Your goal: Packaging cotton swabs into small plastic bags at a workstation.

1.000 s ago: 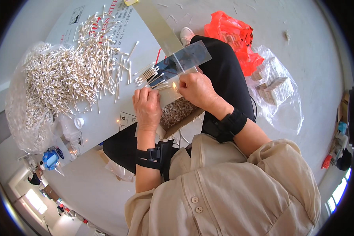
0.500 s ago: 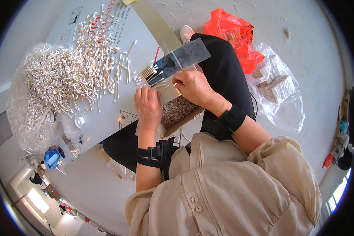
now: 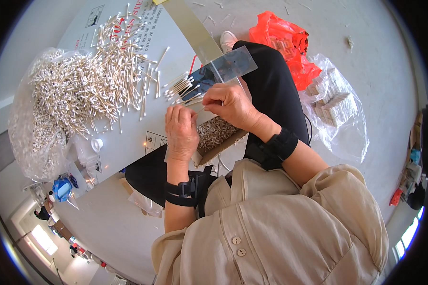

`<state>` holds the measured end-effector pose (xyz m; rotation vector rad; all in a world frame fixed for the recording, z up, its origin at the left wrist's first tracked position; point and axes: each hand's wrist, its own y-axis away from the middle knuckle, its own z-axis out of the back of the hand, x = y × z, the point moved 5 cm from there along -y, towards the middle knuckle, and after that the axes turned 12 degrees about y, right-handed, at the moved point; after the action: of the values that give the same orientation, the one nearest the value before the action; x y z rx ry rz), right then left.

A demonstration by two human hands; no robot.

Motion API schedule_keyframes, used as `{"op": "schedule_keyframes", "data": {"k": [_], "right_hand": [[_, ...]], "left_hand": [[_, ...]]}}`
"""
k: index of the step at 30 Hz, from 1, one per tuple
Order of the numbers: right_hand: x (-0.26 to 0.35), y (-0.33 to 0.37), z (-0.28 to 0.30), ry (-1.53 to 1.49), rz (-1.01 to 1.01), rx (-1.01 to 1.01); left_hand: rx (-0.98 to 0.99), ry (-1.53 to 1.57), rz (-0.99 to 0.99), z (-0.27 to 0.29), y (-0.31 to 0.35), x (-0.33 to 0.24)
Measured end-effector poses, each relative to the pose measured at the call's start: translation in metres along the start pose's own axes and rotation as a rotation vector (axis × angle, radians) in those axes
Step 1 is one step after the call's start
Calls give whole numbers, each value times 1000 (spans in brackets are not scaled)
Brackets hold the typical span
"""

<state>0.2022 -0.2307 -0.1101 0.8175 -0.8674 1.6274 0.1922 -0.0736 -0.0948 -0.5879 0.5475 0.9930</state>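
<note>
Both hands barely shifted; right hand (image 3: 230, 105) fingers pinch clear pouch (image 3: 221, 71) w/ swabs.

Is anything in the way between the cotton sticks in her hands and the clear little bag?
Nothing visible blocks them. The cotton swabs already poke into the open mouth of the clear bag, with the right hand right beside it.

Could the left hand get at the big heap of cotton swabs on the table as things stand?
Probably yes: the left hand rests just right of the cotton swabs heap, with only bare table and stray swabs between.
</note>
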Motion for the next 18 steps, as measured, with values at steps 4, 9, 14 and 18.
{"op": "schedule_keyframes", "data": {"k": [4,9,14,18], "right_hand": [[1,0,2,-4,23,-66],[-25,1,4,-433,-399,-43],[-15,-3,8,-321,-276,67],[-4,23,-10,214,-131,823]], "left_hand": [[-2,64,21,1,1,-1],[-42,143,51,4,5,0],[-22,119,33,9,6,2],[54,15,26,5,10,5]]}}
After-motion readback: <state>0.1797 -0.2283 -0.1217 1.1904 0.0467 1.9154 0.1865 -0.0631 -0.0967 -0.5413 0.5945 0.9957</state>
